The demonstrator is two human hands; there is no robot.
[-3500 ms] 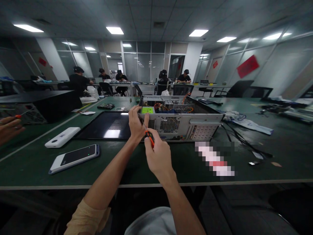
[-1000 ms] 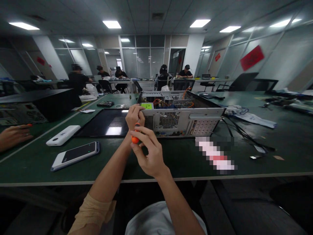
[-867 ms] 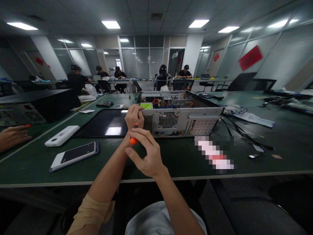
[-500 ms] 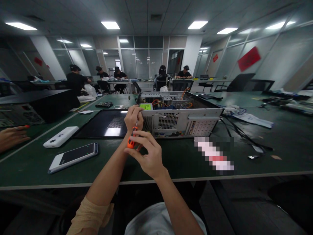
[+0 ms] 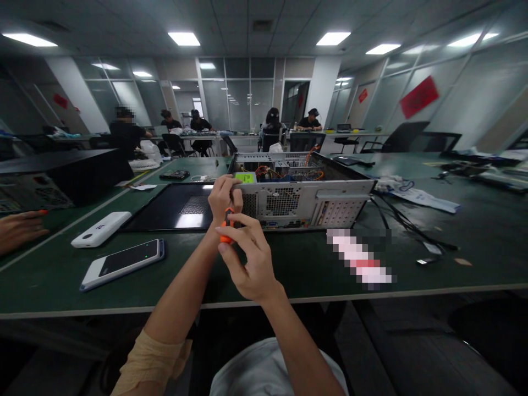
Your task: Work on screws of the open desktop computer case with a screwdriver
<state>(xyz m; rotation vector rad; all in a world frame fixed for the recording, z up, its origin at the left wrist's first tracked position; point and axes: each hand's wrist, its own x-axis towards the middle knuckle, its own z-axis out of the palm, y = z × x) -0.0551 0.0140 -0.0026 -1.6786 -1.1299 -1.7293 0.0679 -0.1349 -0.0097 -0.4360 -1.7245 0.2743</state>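
An open computer case (image 5: 305,192) lies on the green table, its metal back panel facing me. My right hand (image 5: 251,256) pinches the handle of an orange and black screwdriver (image 5: 226,232), which points away from me toward the left end of the case. My left hand (image 5: 223,199) is at that corner, fingers curled together; what they hold, if anything, is hidden. A green-labelled part (image 5: 245,177) shows inside the case, just beyond my left hand. The black side panel (image 5: 177,206) lies flat to the left.
Nearer left are a white power bank (image 5: 101,229) and a phone-like device (image 5: 124,264). Another person's hand (image 5: 22,231) is at the far left by a second case (image 5: 61,176). Black cables (image 5: 406,225) and a white glove (image 5: 424,201) lie right.
The screwdriver has moved slightly away from me and is seen more end-on. My right hand's fingers have shifted around its handle. My left hand remains at the case corner.
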